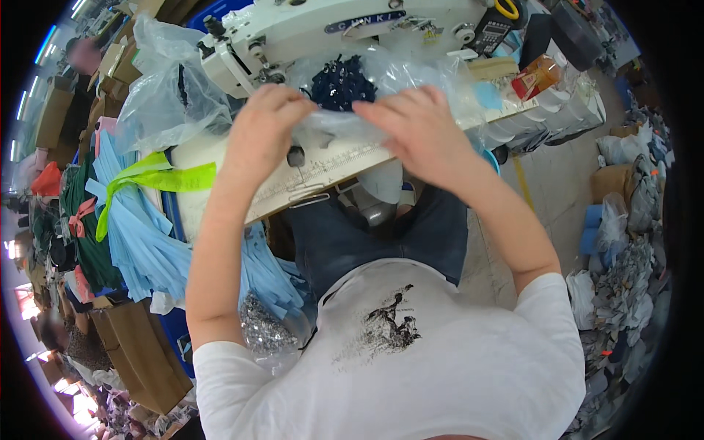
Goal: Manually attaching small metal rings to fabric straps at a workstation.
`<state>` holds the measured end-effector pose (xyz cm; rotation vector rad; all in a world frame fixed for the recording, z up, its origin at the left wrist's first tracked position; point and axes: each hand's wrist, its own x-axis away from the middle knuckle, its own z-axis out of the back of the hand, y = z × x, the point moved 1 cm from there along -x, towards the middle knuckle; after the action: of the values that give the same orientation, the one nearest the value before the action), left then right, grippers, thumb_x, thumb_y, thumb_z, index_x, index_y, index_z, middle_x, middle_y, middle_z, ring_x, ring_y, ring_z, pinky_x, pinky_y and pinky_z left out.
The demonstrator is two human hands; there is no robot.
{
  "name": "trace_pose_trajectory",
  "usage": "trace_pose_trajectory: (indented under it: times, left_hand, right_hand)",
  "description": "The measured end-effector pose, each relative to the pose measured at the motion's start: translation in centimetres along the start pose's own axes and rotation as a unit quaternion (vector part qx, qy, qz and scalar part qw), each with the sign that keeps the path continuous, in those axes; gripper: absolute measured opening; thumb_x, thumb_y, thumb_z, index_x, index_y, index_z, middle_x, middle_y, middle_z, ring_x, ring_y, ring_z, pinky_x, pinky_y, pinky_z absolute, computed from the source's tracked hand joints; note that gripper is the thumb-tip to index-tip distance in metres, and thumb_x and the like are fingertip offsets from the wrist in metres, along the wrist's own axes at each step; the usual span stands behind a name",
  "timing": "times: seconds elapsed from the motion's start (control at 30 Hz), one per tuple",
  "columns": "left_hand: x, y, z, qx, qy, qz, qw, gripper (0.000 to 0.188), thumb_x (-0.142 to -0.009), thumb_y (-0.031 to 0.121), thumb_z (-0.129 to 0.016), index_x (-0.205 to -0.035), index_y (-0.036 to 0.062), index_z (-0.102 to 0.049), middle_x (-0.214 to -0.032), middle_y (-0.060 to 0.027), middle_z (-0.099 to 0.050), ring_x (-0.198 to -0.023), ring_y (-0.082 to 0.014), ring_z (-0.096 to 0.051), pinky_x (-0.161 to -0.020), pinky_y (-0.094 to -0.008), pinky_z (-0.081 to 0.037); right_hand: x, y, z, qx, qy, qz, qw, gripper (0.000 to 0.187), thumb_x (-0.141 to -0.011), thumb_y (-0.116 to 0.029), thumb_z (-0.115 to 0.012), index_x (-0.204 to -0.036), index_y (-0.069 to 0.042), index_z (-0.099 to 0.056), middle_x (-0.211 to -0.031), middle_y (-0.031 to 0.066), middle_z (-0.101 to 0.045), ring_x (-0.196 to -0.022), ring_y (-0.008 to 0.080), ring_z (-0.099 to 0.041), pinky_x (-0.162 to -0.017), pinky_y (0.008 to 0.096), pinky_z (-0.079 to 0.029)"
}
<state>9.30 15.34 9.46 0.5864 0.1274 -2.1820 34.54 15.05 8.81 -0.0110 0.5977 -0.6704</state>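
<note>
A: Where's the bag (pixel 396 67)?

B: Far side, between left hand (pixel 265 125) and right hand (pixel 422 132); I see both partly curled by its near edge; can't tell if either pinches

A: Handling?

B: Likely light, limp, slippery; I'd hold that edge, off the dark bits (pixel 342 84)

I count one left grip (pixel 262 128) and one right grip (pixel 431 139). From my end I make out one sewing machine (pixel 304 29), one heap of dark blue pieces (pixel 342 84), one calculator (pixel 493 35), one bottle (pixel 539 77), one surface (pixel 196 199) and at least three clear bags (pixel 411 67); the light blue strips (pixel 132 238) overlap too much for me to count.
</note>
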Motion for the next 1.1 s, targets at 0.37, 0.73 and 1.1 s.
trace_pose_trajectory:
  times: [0.37, 0.73, 1.1]
  left_hand:
    - [0.6, 2.1, 1.4, -0.022, 0.073, 0.002, 0.997, 0.043, -0.066, -0.006, -0.062, -0.105, 0.0105, -0.066, -0.105, -0.008, -0.063, -0.098, -0.0293, -0.06, -0.082, -0.0403, -0.049]
    - [17.1, 11.6, 10.0, -0.032, 0.107, 0.331, 0.937, 0.021, -0.074, -0.002, -0.073, -0.095, 0.0009, -0.068, -0.099, -0.0122, -0.068, -0.091, -0.0274, -0.063, -0.081, -0.0328, -0.049]
    - [47.0, 29.0, 14.1, -0.182, 0.376, 0.723, 0.55, 0.03, -0.089, 0.014, -0.066, -0.116, 0.0004, -0.06, -0.112, -0.0071, -0.063, -0.096, -0.0137, -0.058, -0.086, -0.0266, -0.046]
  right_hand:
    - [-2.0, 2.5, 1.2, -0.018, 0.043, 0.061, 0.997, 0.032, -0.074, -0.001, -0.064, -0.104, -0.013, -0.068, -0.094, 0.0022, -0.063, -0.095, 0.0241, -0.057, -0.092, 0.0394, -0.038]
    - [-8.3, -5.2, 5.9, -0.236, -0.052, 0.206, 0.948, 0.033, -0.079, -0.005, -0.069, -0.111, -0.004, -0.064, -0.111, 0.0105, -0.063, -0.105, 0.028, -0.058, -0.091, 0.0342, -0.045]
    - [-14.3, -17.3, 1.3, -0.265, -0.212, 0.421, 0.841, 0.022, -0.097, -0.008, -0.052, -0.115, -0.001, -0.063, -0.102, 0.0099, -0.065, -0.097, 0.015, -0.062, -0.084, 0.0241, -0.045]
